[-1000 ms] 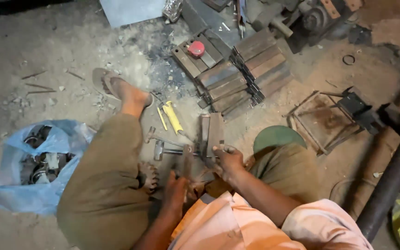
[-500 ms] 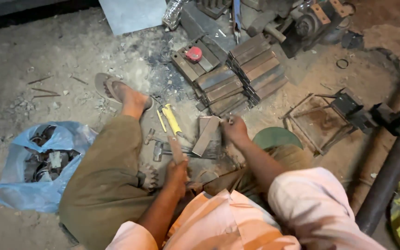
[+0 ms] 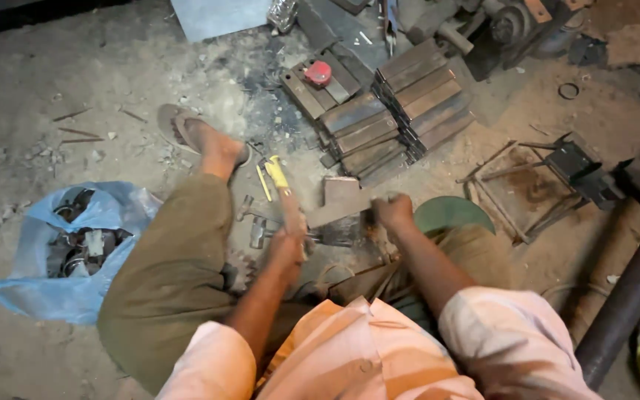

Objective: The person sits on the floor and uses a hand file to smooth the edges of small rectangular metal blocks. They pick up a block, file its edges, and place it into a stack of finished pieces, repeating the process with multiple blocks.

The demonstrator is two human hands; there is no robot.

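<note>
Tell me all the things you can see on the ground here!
Flat grey metal plate: one, held on the floor between the knees.
Wooden-handled tool: one, brown, in the left grip.
Yellow-handled tool: one, on the floor by the foot.
Stacked rusty metal bars: many, grey-brown, upper middle.
Small round red cap: one, on the bars.
Crumpled blue plastic bag: one, left, holding metal parts.
Round green disc: one, by the right knee.
Bent wire frame: one, rusty, right.
Left hand: grips the tool.
Right hand: holds the plate's edge.
</note>
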